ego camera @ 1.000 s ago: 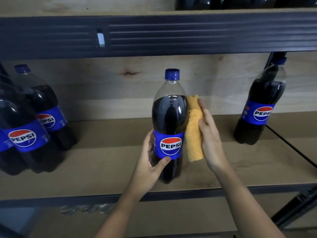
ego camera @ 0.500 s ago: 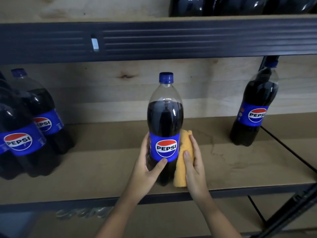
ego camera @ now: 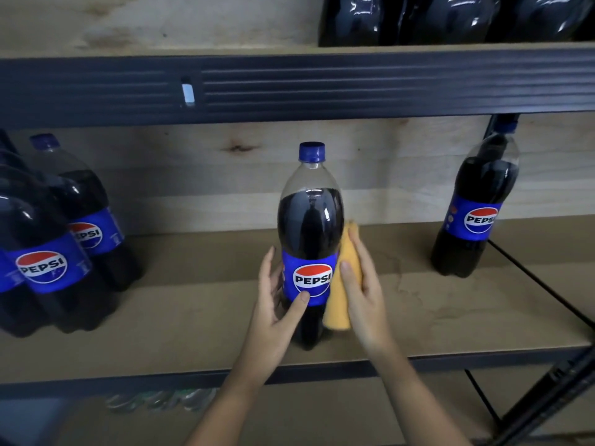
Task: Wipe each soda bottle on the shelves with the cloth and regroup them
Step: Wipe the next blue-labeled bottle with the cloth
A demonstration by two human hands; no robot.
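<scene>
A tall Pepsi bottle [ego camera: 310,220] with a blue cap stands upright in the middle of the wooden shelf [ego camera: 199,317]. My left hand [ego camera: 278,304] grips its lower left side, thumb on the label. My right hand [ego camera: 362,291] presses a folded orange cloth [ego camera: 341,284] against the bottle's right side at label height, fingers curled around the cloth. A group of Pepsi bottles [ego camera: 48,252] stands at the shelf's left end. One single Pepsi bottle [ego camera: 476,207] stands at the right.
A dark metal beam [ego camera: 354,85] of the upper shelf runs overhead, with several dark bottles [ego camera: 450,17] on it. The shelf's front rail [ego camera: 128,381] lies below my wrists. A black diagonal brace [ego camera: 547,403] crosses the lower right.
My right hand slid the cloth down the bottle's right side, then back up to label height. The left hand kept its hold on the bottle.
</scene>
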